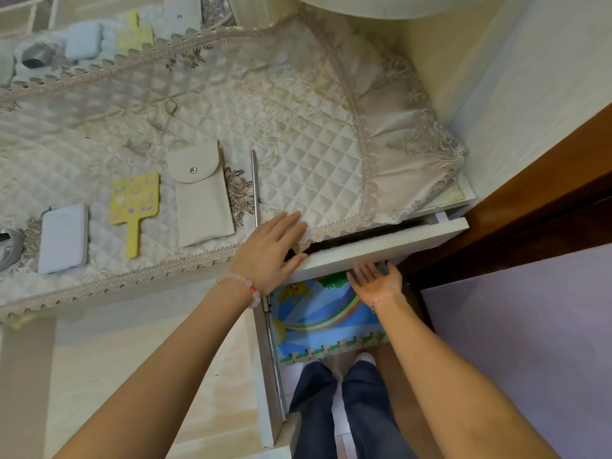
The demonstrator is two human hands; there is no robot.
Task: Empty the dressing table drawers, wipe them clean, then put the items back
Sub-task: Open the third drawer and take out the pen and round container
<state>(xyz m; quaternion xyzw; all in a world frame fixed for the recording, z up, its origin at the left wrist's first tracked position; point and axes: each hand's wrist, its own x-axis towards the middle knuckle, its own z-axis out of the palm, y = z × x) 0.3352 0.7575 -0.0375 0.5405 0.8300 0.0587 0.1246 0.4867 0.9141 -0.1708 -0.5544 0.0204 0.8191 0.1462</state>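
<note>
The top drawer's white front [397, 241] stands a little way out of the dressing table, with a dark gap [361, 234] behind it. My left hand [270, 250] lies flat with fingers spread on the lace edge of the quilted cover [298, 127] and the drawer front's top edge. My right hand [377, 283] is palm up below the drawer front, its fingertips under the lower edge. On the cover lie a yellow hand mirror [134, 207], a beige snap pouch [202, 200], a silver rod [254, 187], a white flat case [63, 238] and a grey tape roll [10, 246].
A white panel with a metal rail [270, 369] juts out below the drawer on the left. A colourful foam mat [314, 313] covers the floor, and my legs [347, 409] stand on it. A brown wooden frame [530, 210] runs close on the right. The wall mirror [99, 28] reflects the items.
</note>
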